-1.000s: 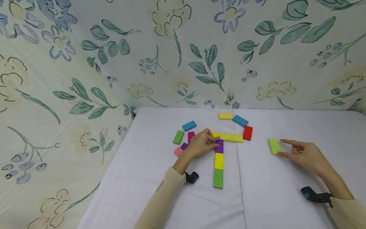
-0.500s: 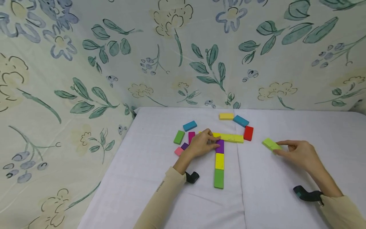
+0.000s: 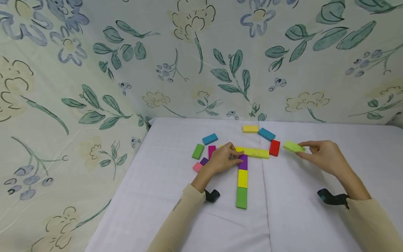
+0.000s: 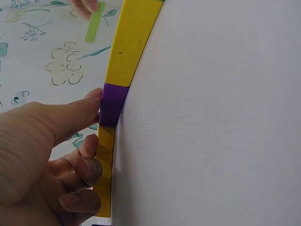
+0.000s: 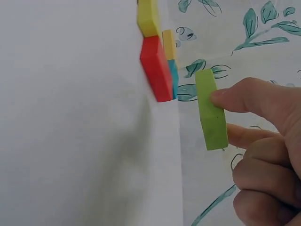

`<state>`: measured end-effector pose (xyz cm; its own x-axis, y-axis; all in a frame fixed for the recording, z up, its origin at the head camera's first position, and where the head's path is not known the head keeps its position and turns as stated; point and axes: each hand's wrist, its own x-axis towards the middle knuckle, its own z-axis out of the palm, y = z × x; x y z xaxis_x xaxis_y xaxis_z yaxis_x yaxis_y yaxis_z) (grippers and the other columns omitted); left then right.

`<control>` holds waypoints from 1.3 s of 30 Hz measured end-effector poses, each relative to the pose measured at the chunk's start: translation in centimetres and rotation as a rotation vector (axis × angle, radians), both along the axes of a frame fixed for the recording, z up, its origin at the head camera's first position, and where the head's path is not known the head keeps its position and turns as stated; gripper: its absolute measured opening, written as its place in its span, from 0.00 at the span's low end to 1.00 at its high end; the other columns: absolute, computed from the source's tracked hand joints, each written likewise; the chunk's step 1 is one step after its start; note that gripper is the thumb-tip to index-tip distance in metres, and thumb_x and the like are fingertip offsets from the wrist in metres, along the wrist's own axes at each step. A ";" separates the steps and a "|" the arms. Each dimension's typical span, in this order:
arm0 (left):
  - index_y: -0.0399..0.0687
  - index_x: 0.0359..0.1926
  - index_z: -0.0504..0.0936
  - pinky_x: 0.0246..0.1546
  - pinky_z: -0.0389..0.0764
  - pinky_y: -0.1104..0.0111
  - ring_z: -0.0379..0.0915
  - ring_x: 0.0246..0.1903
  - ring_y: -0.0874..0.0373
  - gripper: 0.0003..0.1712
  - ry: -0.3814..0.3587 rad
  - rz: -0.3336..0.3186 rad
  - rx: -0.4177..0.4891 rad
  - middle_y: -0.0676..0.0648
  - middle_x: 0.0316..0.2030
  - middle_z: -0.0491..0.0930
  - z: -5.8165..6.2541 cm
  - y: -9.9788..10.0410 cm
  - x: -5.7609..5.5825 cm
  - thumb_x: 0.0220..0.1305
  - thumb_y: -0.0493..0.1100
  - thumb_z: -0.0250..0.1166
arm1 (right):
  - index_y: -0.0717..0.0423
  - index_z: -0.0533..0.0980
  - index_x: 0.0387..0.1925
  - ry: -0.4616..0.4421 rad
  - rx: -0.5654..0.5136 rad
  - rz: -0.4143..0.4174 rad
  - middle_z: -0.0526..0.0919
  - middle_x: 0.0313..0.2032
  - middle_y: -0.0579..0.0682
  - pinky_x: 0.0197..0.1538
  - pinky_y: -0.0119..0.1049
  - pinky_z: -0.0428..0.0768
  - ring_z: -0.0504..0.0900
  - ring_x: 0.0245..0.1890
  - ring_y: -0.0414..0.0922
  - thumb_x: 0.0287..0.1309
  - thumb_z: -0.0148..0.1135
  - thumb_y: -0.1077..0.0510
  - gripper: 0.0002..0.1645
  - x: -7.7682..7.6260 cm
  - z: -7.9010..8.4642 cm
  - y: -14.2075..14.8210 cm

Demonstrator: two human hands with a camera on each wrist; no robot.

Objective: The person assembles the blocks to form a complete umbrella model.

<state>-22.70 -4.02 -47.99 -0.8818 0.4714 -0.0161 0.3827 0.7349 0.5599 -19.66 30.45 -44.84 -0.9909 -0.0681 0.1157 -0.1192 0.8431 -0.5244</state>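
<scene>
Clearly, most of the change is on the right: the lime block (image 3: 294, 146), pinched between the thumb and finger of the right hand (image 3: 324, 154), is farther left and higher in the head view than a second ago. It has also turned, from nearly lengthwise to nearly crosswise, and is now just beside the red block (image 3: 275, 148), apart from it and above the tabletop (image 3: 296, 217). The left hand (image 3: 223, 157) keeps its place, touching the purple block (image 3: 243, 162) beneath the yellow row (image 3: 256, 153); whether it grips or merely steadies, I cannot tell. The yellow block (image 3: 242, 178) and green block (image 3: 241, 198) below the purple one stay lined up as before.
</scene>
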 end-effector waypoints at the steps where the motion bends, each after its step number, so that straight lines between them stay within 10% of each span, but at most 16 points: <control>1: 0.59 0.60 0.85 0.31 0.65 0.78 0.67 0.35 0.63 0.23 0.000 0.001 -0.001 0.54 0.40 0.73 0.0 0.0 0.0 0.64 0.54 0.73 | 0.69 0.84 0.51 0.007 -0.002 0.020 0.59 0.18 0.48 0.20 0.35 0.57 0.63 0.23 0.46 0.56 0.77 0.56 0.25 -0.7 0.4 -0.5; 10: 0.58 0.60 0.85 0.32 0.66 0.78 0.67 0.36 0.63 0.24 -0.001 -0.006 -0.007 0.54 0.40 0.73 0.2 -0.1 -0.1 0.65 0.54 0.73 | 0.62 0.84 0.53 -0.114 -0.001 0.225 0.57 0.18 0.47 0.24 0.35 0.60 0.62 0.21 0.46 0.58 0.76 0.53 0.25 -8.8 2.7 -8.4; 16: 0.58 0.60 0.85 0.33 0.67 0.79 0.68 0.36 0.63 0.23 -0.016 -0.017 0.009 0.53 0.41 0.74 0.1 -0.2 -0.2 0.65 0.53 0.73 | 0.62 0.86 0.51 -0.111 0.021 0.358 0.85 0.37 0.62 0.36 0.39 0.74 0.75 0.34 0.50 0.59 0.75 0.53 0.22 -13.3 1.8 -13.3; 28: 0.58 0.60 0.85 0.33 0.67 0.79 0.68 0.37 0.63 0.23 -0.001 -0.024 -0.008 0.53 0.41 0.74 0.0 -0.2 -0.2 0.65 0.53 0.73 | 0.60 0.84 0.56 -0.173 0.167 0.506 0.69 0.23 0.50 0.32 0.36 0.64 0.67 0.28 0.46 0.65 0.71 0.57 0.21 -17.0 0.3 -16.1; 39: 0.59 0.61 0.85 0.34 0.67 0.79 0.68 0.38 0.63 0.23 0.004 -0.022 -0.025 0.53 0.42 0.74 0.1 -0.1 -0.2 0.65 0.54 0.72 | 0.56 0.82 0.60 -0.250 0.129 0.513 0.81 0.63 0.65 0.60 0.56 0.79 0.80 0.56 0.58 0.67 0.67 0.61 0.21 -17.3 0.2 -15.2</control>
